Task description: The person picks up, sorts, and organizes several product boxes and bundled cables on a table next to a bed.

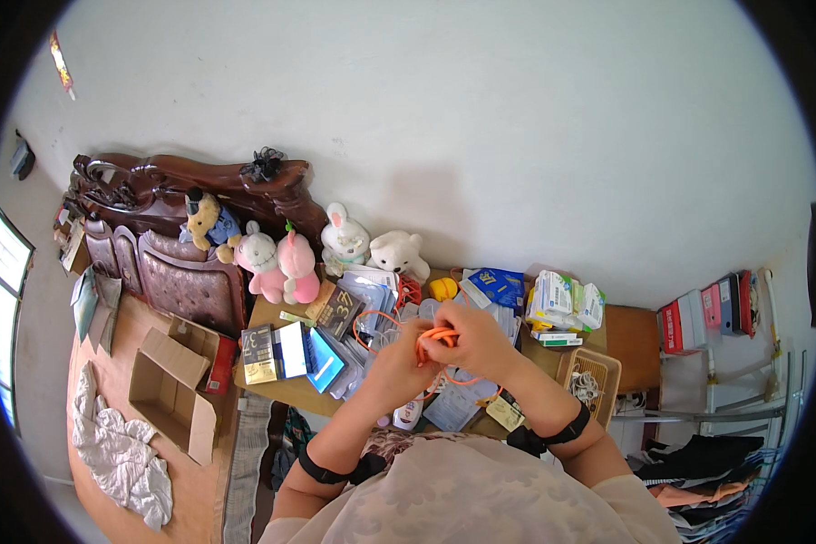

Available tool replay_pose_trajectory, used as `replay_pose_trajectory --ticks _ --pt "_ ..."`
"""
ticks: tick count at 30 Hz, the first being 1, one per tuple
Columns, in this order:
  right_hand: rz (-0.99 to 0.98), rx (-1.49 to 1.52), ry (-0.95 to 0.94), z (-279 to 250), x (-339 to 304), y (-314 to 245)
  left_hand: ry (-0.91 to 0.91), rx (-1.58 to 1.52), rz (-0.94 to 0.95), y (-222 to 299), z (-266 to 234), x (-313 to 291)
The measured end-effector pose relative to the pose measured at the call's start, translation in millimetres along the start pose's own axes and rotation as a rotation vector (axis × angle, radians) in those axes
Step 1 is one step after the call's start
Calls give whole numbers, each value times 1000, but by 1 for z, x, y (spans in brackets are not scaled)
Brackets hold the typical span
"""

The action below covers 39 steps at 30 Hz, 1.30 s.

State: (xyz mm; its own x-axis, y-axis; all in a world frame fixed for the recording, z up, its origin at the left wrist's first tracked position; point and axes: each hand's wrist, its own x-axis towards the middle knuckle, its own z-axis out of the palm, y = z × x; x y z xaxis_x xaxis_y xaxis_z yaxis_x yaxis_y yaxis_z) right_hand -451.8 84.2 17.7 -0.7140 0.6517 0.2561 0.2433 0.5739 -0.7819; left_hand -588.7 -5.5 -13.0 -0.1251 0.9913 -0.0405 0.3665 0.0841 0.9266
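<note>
Over the cluttered table [276, 313], both hands meet at an orange cable [437, 335] bunched into small loops. My left hand [399, 364] is closed around the loops from the left side. My right hand [478, 337] has its fingers curled on them from the right. Loose lengths of the cable trail out in wide curves to either side of the hands, over papers and clear plastic packets. Below the hands lies a white rounded object [408, 415], partly covered. The fingertips overlap the loops, so the cable's ends cannot be made out.
Plush toys [296, 263] line the table's back left. Boxes and booklets [290, 350] lie left, a blue packet [497, 286] and white-green packs [564, 301] at the back right. A basket [615, 385] of white cables stands right; an open carton [174, 392] sits on the bed.
</note>
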Motion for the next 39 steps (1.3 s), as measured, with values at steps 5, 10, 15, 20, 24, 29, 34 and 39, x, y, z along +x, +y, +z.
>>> replay_pose_trajectory --ticks 5,10,15,20,24,29,34,39 --pt "-10 246 23 0 7 6 -284 -532 -142 -16 -3 -1" --pt "126 130 -29 16 -3 34 226 -1008 12 -1 2 2" --pt "184 373 -157 39 -15 29 122 -1190 -39 -20 -1 4" --pt "207 200 -398 17 -15 34 357 -1269 136 -40 -40 9" --pt "30 -12 -404 6 -25 33 524 -523 -83 -47 -60 9" --pt "-115 12 -132 6 -3 -5 -378 -762 -34 -46 -20 -6" --pt "-27 113 80 10 0 2 -298 -526 -141 -15 -5 -9" --pt "316 404 -170 14 -9 37 -5 -903 -23 -7 -11 -3"
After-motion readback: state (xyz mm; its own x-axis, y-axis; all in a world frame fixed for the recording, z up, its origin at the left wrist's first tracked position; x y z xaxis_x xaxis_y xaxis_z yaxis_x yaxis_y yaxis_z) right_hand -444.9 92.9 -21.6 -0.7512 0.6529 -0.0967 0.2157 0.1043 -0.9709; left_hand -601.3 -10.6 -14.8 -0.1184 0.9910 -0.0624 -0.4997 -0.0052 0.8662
